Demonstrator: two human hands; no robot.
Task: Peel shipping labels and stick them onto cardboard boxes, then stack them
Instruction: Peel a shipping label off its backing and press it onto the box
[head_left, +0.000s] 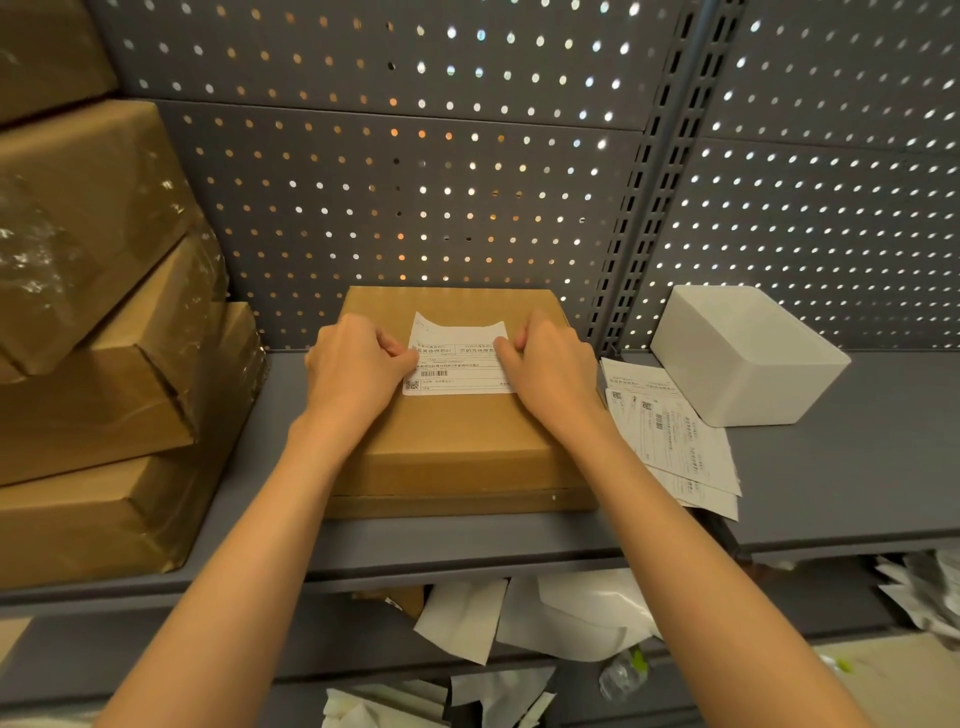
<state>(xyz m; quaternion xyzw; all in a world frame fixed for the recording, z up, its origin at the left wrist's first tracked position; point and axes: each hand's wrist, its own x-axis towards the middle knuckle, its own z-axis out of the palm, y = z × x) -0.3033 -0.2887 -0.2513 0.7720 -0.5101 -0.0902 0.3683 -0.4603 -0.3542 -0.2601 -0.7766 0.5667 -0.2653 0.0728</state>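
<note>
Both hands, the left hand (358, 364) and right hand (550, 364), press curled fingers on the shipping label (457, 358) atop the cardboard box (457, 447) on the shelf (857, 467). Its far corners curl up; uneven rubbing could trap creases or skew it.

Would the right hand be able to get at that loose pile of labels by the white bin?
Probably yes. The right hand rests on the box pressing the label, and the pile lies just beside it on the shelf, with nothing between them.
</note>
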